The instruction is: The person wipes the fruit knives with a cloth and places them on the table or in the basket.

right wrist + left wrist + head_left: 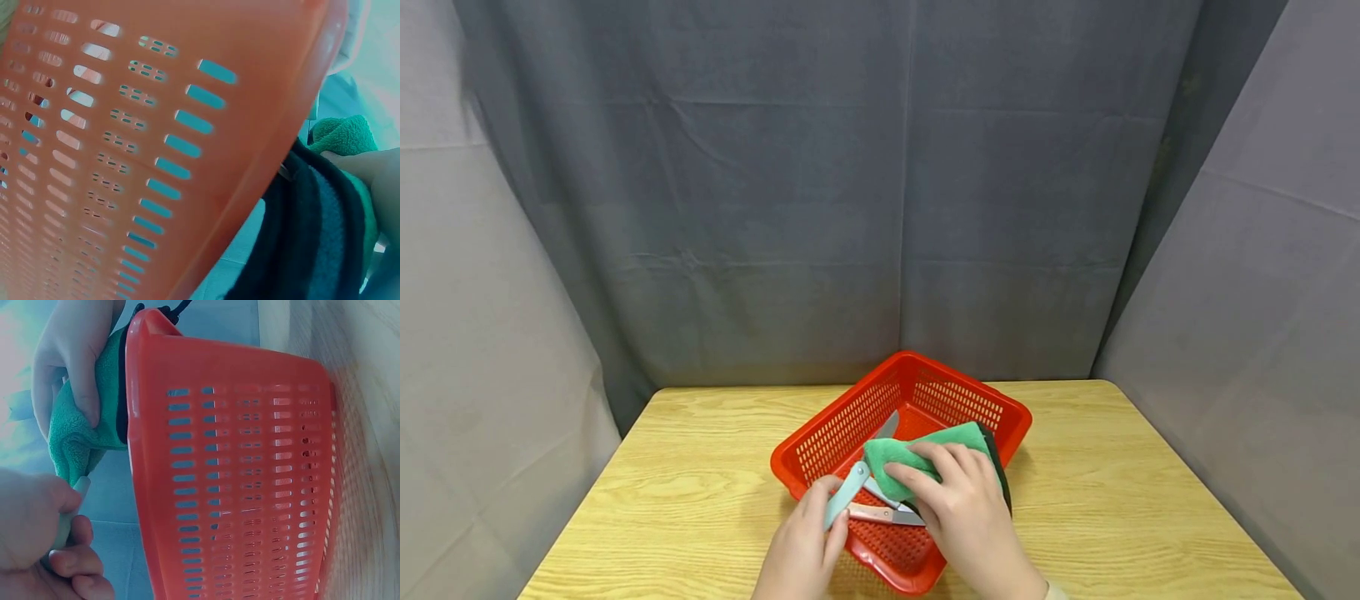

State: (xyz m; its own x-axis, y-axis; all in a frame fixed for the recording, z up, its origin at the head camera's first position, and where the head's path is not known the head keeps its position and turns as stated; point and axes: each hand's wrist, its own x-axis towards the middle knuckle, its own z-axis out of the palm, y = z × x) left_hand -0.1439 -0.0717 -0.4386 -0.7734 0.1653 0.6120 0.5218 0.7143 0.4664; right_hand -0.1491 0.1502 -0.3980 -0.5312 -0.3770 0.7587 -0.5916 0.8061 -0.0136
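Observation:
My left hand point(801, 537) grips the pale teal handle point(844, 498) of a folding knife. From the rivet at the handle's upper end, its silver blade point(880, 492) angles to the right, its far end near the cloth. My right hand point(966, 508) holds a bunched green cloth point(895, 458) between thumb and fingers, over the red basket point(827, 417). A dark-edged piece of fabric point(287, 231) hangs over the basket's rim under that hand. Inside the basket lie a knife with a pinkish handle point(871, 512) and another grey blade point(889, 425), whose handle is hidden.
The basket has slotted walls and stands at an angle on a light wood table point(685, 483). Grey curtain point(775, 208) rises behind the table's back edge. Pale cloth panels point(1247, 333) flank both sides.

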